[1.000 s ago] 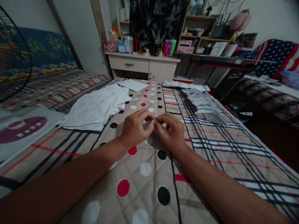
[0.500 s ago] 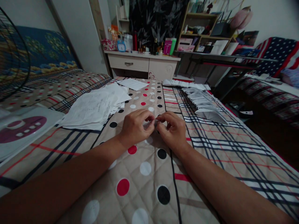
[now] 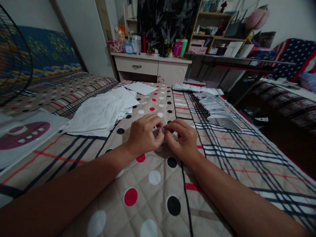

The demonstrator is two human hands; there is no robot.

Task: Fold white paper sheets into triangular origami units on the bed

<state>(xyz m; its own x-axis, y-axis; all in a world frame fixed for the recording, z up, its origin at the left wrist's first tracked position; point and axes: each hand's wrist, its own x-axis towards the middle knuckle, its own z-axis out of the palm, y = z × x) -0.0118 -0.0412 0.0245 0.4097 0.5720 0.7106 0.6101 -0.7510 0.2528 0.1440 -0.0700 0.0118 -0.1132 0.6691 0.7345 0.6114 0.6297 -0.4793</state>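
My left hand [image 3: 144, 135] and my right hand [image 3: 182, 140] meet over the quilted bed cover [image 3: 153, 194], fingers curled and pinched together. Between the fingertips they grip a small folded piece of white paper [image 3: 159, 130], mostly hidden by the fingers. A loose pile of white paper sheets [image 3: 98, 113] lies to the left of my hands. To the right runs a row of folded white paper pieces [image 3: 213, 107].
A single sheet [image 3: 140, 88] lies further up the bed. A white bag with a purple print [image 3: 21, 138] sits at the left edge, below a fan grille [image 3: 12, 56]. A dresser [image 3: 150, 67] and shelves [image 3: 217, 29] stand beyond the bed; the floor drops off at right.
My hands have stayed in the same place. The fingers have shifted slightly on the small paper, and the right fingertips have closed in a little toward the left hand.
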